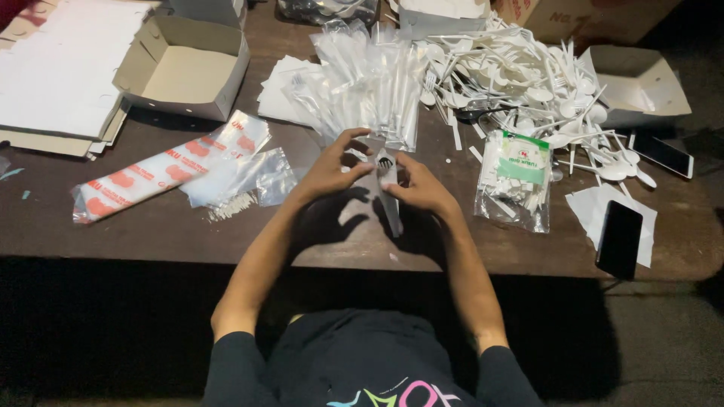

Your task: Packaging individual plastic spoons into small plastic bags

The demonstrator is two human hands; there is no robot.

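My left hand (332, 169) and my right hand (421, 187) meet over the brown table (151, 226), both gripping one narrow clear sleeve with a white plastic fork (386, 177) in it. The fork's tines show between my fingertips, and the sleeve's lower end hangs toward the table edge. Just beyond my hands lies a fanned stack of filled clear cutlery sleeves (369, 83).
A heap of loose white plastic forks and spoons (520, 83) lies at the back right. A clear bag of toothpicks (516, 181), two phones (620, 240) (662, 154), an open cardboard box (185, 68), flat cardboard sheets (60, 68) and red-and-white bags (166, 169) surround the work spot.
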